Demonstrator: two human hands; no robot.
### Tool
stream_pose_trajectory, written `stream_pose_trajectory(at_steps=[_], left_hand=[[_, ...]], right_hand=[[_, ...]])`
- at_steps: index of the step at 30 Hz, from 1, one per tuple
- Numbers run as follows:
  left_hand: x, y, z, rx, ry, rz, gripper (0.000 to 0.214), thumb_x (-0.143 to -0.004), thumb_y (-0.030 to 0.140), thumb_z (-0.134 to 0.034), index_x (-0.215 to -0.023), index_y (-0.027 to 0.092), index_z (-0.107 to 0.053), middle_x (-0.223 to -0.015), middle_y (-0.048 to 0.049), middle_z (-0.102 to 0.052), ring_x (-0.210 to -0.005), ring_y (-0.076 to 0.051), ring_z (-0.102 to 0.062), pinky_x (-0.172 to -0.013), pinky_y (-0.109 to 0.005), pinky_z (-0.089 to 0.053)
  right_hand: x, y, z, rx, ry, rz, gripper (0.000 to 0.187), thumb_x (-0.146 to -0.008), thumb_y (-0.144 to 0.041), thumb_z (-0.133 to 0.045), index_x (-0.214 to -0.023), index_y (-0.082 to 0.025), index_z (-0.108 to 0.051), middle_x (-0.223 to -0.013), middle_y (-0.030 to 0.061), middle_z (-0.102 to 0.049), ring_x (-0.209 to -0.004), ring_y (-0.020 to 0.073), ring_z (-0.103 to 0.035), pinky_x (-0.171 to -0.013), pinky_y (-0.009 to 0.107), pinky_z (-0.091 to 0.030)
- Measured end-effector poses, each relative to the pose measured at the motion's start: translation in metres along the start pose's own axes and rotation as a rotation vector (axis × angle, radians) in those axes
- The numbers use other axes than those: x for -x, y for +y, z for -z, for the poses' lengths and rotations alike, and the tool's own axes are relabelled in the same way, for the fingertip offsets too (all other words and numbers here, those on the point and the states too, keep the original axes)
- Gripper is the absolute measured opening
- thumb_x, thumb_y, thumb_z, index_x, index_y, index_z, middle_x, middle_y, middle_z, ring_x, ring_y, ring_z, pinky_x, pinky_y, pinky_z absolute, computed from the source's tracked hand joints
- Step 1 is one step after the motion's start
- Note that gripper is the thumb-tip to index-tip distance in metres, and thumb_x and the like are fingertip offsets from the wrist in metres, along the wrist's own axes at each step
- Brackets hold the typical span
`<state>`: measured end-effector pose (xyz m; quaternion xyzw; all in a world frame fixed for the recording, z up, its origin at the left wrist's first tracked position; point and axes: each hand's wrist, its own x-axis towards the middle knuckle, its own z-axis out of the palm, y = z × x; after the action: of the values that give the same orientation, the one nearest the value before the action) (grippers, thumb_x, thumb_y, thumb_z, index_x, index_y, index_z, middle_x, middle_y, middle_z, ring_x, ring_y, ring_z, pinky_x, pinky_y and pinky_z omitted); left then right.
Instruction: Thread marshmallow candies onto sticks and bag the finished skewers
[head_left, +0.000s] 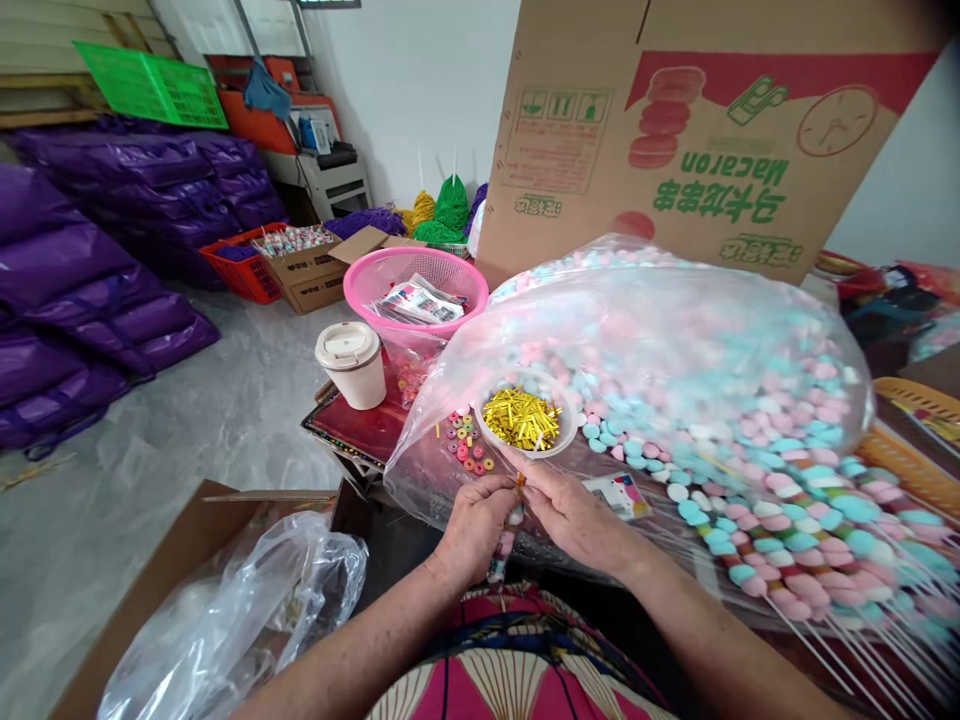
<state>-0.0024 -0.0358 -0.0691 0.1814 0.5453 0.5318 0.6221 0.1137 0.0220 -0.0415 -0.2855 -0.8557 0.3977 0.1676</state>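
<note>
My left hand [474, 520] is closed around the neck of a small clear candy packet [501, 558] with pink and white pieces, which hangs below the fingers near my lap. At the packet's top, a gold twist tie [520, 480] shows between my fingertips. My right hand [574, 508] pinches at the same spot, its fingers hiding part of the tie. Just beyond both hands stands a clear round bowl [571, 430] filled with more gold twist ties [521, 418]. Small ring candies [469, 445] lie left of the bowl. A printed label [619, 495] rests beside my right hand.
A big clear bag of marshmallows [660, 330] and marshmallow skewers [817, 540] cover the right side. Behind stands a tall carton [570, 140]. A pink basket [358, 290] with printed packets and a lidded cup [352, 368] are left; a carton with plastic [247, 600] sits below.
</note>
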Motion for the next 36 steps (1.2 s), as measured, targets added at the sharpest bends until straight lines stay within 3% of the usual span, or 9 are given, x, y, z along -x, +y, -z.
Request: stream_pose_trajectory(at_steps=[8,11,15,19,22,25,28,31,36], left_hand=[[0.003,-0.012,0.002,-0.207,-0.181,-0.088,0.026,-0.076,0.04,-0.054,-0.069,0.015,-0.058,-0.043,0.0066,-0.043,-0.031,-0.004,-0.035,-0.032,-0.016,-0.027],[0.002,-0.013,0.0,-0.13,-0.137,-0.078,0.036,-0.074,0.05,-0.058,-0.071,0.014,-0.057,-0.045,0.0067,-0.044,-0.03,-0.003,-0.032,-0.03,-0.016,-0.024],[0.0,-0.008,-0.001,0.087,-0.115,-0.052,0.036,-0.063,0.044,-0.072,-0.076,0.013,-0.06,-0.048,0.0058,-0.048,-0.033,-0.003,-0.034,-0.033,-0.016,-0.027],[-0.003,0.002,0.004,0.098,-0.364,0.159,0.038,-0.056,0.041,-0.079,-0.068,0.009,-0.062,-0.047,0.0011,-0.053,-0.033,-0.007,-0.042,-0.031,-0.018,-0.03],[-0.005,0.01,0.004,0.161,-0.552,0.289,0.04,-0.05,0.035,-0.084,-0.071,0.009,-0.062,-0.055,-0.0026,-0.06,-0.043,-0.011,-0.054,-0.04,-0.021,-0.043],[-0.006,0.015,-0.004,0.248,-0.639,0.269,0.047,-0.05,0.027,-0.085,-0.088,0.012,-0.062,-0.065,-0.0018,-0.063,-0.052,-0.011,-0.059,-0.05,-0.023,-0.05],[-0.005,0.015,-0.014,0.321,-0.495,0.178,0.051,-0.057,0.025,-0.082,-0.101,0.017,-0.059,-0.072,0.0,-0.064,-0.053,-0.01,-0.059,-0.048,-0.021,-0.049],[-0.004,0.014,-0.027,0.338,-0.265,0.085,0.048,-0.056,0.025,-0.082,-0.098,0.017,-0.059,-0.07,0.0014,-0.063,-0.051,-0.008,-0.057,-0.046,-0.018,-0.046],[-0.001,0.012,-0.045,0.19,-0.23,0.029,0.039,-0.062,0.041,-0.076,-0.086,0.016,-0.057,-0.051,0.0054,-0.055,-0.03,-0.005,-0.04,-0.026,-0.015,-0.03]], right_hand=[[0.009,0.011,0.013,0.126,-0.071,-0.056,0.068,-0.082,-0.009,-0.038,-0.146,-0.022,-0.022,-0.116,0.0111,-0.064,-0.099,0.0215,-0.061,-0.082,0.036,-0.048],[0.012,0.014,-0.002,0.132,0.056,-0.11,0.066,-0.08,-0.011,-0.041,-0.144,-0.017,-0.027,-0.084,0.0078,-0.068,-0.073,0.0194,-0.061,-0.068,0.032,-0.048],[0.021,0.015,-0.013,-0.072,0.325,-0.234,0.046,-0.084,-0.019,-0.044,-0.13,-0.014,-0.047,-0.054,-0.0037,-0.052,-0.049,0.0128,-0.048,-0.05,0.023,-0.04],[0.032,0.01,0.007,-0.139,0.12,-0.112,0.022,-0.086,-0.026,-0.047,-0.075,-0.017,-0.064,-0.055,-0.0015,-0.053,-0.051,0.0111,-0.049,-0.049,0.022,-0.039],[0.034,0.007,0.028,-0.136,0.025,0.098,0.022,-0.088,-0.029,-0.049,-0.076,-0.019,-0.065,-0.07,0.0017,-0.063,-0.063,0.0126,-0.056,-0.062,0.024,-0.045],[0.03,0.008,0.034,-0.328,-0.093,0.088,0.022,-0.088,-0.035,-0.05,-0.079,-0.019,-0.063,-0.073,0.0007,-0.065,-0.063,0.0115,-0.058,-0.059,0.022,-0.046],[0.026,0.012,0.023,-0.362,0.103,-0.078,0.027,-0.086,-0.037,-0.051,-0.067,-0.018,-0.054,-0.061,-0.0025,-0.057,-0.053,0.0097,-0.052,-0.049,0.02,-0.04],[0.029,0.01,0.012,-0.15,0.374,-0.127,0.03,-0.087,-0.033,-0.048,-0.061,-0.02,-0.043,-0.055,-0.0042,-0.047,-0.051,0.0096,-0.044,-0.048,0.02,-0.034],[0.042,0.003,0.023,0.176,0.427,-0.039,0.025,-0.088,-0.021,-0.039,-0.062,-0.021,-0.038,-0.057,-0.0025,-0.048,-0.051,0.0109,-0.043,-0.05,0.023,-0.032]])
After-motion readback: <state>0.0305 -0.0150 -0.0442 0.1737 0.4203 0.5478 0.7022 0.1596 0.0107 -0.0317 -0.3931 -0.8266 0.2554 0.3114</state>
